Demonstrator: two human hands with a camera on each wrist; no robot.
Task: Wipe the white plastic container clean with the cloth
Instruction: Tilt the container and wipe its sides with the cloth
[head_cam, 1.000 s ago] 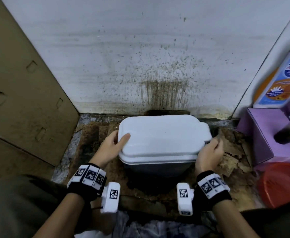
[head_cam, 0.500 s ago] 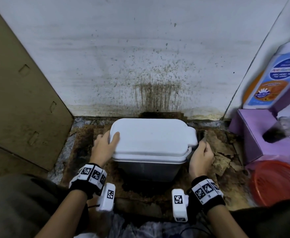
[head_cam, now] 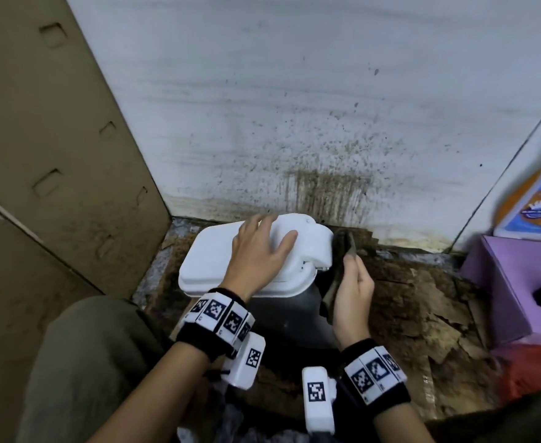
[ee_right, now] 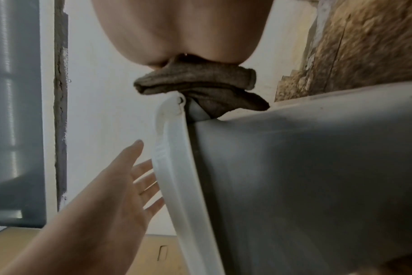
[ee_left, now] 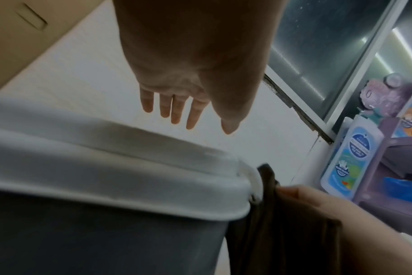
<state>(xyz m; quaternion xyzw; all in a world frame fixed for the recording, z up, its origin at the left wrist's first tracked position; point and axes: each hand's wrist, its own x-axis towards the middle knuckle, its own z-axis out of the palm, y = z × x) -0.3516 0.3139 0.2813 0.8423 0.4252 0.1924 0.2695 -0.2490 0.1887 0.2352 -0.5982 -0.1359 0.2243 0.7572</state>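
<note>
The container has a white lid (head_cam: 208, 260) and a grey body (head_cam: 282, 308), and it stands on the floor by the wall. My left hand (head_cam: 262, 241) lies flat on top of the lid, fingers straight and spread. My right hand (head_cam: 354, 282) grips a folded brown cloth (head_cam: 339, 251) and holds it against the container's right end, under the lid's tab. In the right wrist view the cloth (ee_right: 200, 81) touches the lid's corner (ee_right: 172, 167) above the grey wall (ee_right: 294, 176). The left wrist view shows the straight fingers (ee_left: 176, 111) over the lid (ee_left: 106, 158).
A brown cardboard panel (head_cam: 54, 155) closes the left side and a stained white wall (head_cam: 294, 123) stands just behind. On the right are a purple box (head_cam: 502, 282), an orange-blue bottle (head_cam: 534, 206) and a red basket (head_cam: 534, 372). Torn brown cardboard (head_cam: 422, 298) covers the floor.
My left hand left the lid's left edge and now lies on top of it. My right hand let go of the right end and now presses the cloth there.
</note>
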